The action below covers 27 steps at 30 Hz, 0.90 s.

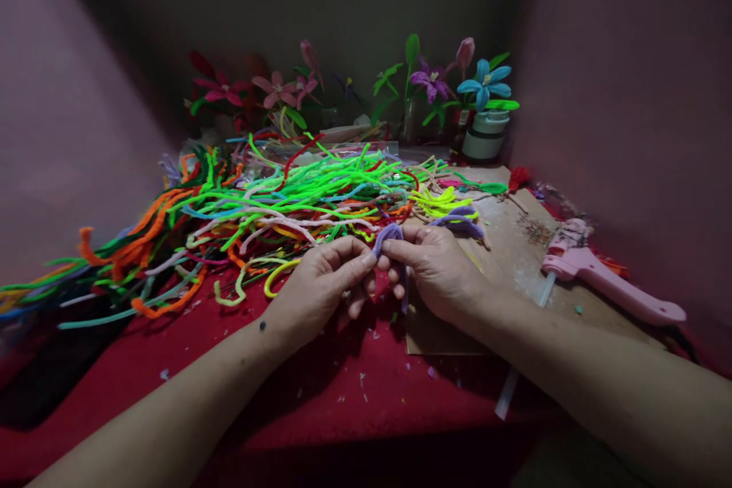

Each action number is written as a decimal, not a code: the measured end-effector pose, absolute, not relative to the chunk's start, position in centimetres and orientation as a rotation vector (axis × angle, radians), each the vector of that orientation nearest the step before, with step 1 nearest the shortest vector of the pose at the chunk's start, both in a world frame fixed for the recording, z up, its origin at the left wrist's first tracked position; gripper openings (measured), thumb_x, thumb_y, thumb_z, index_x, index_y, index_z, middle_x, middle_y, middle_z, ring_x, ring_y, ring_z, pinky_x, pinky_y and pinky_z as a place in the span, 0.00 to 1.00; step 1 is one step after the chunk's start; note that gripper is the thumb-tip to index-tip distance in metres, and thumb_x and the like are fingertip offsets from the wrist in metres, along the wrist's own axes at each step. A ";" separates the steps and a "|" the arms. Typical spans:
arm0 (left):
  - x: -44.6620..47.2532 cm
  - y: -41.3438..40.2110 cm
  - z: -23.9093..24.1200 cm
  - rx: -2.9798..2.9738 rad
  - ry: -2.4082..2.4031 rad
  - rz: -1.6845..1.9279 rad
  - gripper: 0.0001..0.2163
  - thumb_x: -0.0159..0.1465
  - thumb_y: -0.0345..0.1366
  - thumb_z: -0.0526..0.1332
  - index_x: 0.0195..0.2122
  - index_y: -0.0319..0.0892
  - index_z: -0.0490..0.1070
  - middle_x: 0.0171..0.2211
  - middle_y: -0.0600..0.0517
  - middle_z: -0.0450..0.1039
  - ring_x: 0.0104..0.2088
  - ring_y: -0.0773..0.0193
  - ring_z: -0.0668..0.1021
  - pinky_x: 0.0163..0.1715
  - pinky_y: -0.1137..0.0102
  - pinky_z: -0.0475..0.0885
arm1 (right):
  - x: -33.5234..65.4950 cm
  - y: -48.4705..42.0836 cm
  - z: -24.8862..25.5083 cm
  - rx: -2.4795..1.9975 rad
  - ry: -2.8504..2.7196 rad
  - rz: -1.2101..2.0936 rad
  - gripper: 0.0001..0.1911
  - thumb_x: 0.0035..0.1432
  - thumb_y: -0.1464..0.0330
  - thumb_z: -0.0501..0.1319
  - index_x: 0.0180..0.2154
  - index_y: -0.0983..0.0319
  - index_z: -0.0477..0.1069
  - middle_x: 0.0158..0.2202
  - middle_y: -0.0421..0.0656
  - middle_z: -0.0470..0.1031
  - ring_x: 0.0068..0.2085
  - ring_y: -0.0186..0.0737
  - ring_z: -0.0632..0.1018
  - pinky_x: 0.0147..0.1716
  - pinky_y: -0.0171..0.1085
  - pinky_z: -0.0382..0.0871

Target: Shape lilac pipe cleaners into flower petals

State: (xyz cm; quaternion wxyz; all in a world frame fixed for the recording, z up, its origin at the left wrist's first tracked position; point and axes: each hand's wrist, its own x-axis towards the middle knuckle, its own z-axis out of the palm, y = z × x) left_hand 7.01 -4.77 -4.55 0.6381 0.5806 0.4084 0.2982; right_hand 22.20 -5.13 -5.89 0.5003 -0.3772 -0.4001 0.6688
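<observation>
A purple pipe cleaner (390,235) is bent into a loop between my two hands, above the front of the red cloth. My left hand (329,278) pinches one side of the loop between thumb and fingertips. Closed on its other side is my right hand (438,267), thumb pressed against the fuzzy strand. Part of a purple strand hangs below my right fingers. Just beyond my right hand lie more purple pieces (460,223) beside a bunch of yellow ones (438,202). My fingers hide some of the held loop.
A large pile of coloured pipe cleaners (309,191) spreads behind and left of my hands. At right, a pink glue gun (611,278) rests on cardboard (503,229). Pipe-cleaner flowers (485,84) stand along the back, near a lidded jar (485,139). Scraps litter the red cloth (320,389).
</observation>
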 end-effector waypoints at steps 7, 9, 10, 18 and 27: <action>6.8 -4.7 -4.4 1.319 0.956 0.664 0.10 0.62 0.39 0.58 0.28 0.39 0.64 0.19 0.58 0.67 0.12 0.79 0.62 0.09 0.83 0.56 | 22.1 -5.3 -6.0 -0.842 -1.050 1.614 0.01 0.47 0.73 0.58 0.25 0.63 0.67 0.17 0.37 0.69 0.18 0.31 0.71 0.17 0.30 0.64; 6.9 -4.8 -4.2 1.344 0.979 0.662 0.10 0.62 0.38 0.57 0.27 0.38 0.64 0.16 0.59 0.65 0.11 0.79 0.62 0.09 0.84 0.56 | 22.1 -5.2 -6.2 -0.823 -1.039 1.631 0.00 0.46 0.73 0.58 0.25 0.63 0.67 0.18 0.37 0.69 0.19 0.32 0.71 0.19 0.31 0.65; 6.9 -4.8 -4.1 1.357 0.989 0.663 0.10 0.62 0.38 0.57 0.27 0.38 0.64 0.15 0.59 0.64 0.11 0.79 0.62 0.10 0.84 0.56 | 22.1 -5.1 -6.3 -0.825 -1.039 1.631 0.00 0.46 0.73 0.59 0.25 0.63 0.68 0.18 0.37 0.69 0.19 0.31 0.71 0.19 0.31 0.65; 7.2 -5.1 -4.4 1.324 0.994 0.635 0.10 0.62 0.37 0.56 0.26 0.39 0.64 0.14 0.60 0.65 0.10 0.78 0.61 0.08 0.83 0.56 | 22.3 -5.0 -5.8 -0.911 -1.132 1.520 0.02 0.43 0.75 0.60 0.23 0.64 0.68 0.15 0.33 0.65 0.16 0.26 0.65 0.16 0.28 0.59; 7.4 -5.7 -4.6 1.583 1.098 0.668 0.10 0.62 0.37 0.55 0.26 0.40 0.63 0.12 0.61 0.61 0.11 0.77 0.62 0.11 0.82 0.56 | 22.2 -5.1 -5.8 -0.976 -1.114 1.491 0.05 0.38 0.78 0.59 0.21 0.64 0.67 0.16 0.33 0.65 0.16 0.26 0.65 0.16 0.28 0.58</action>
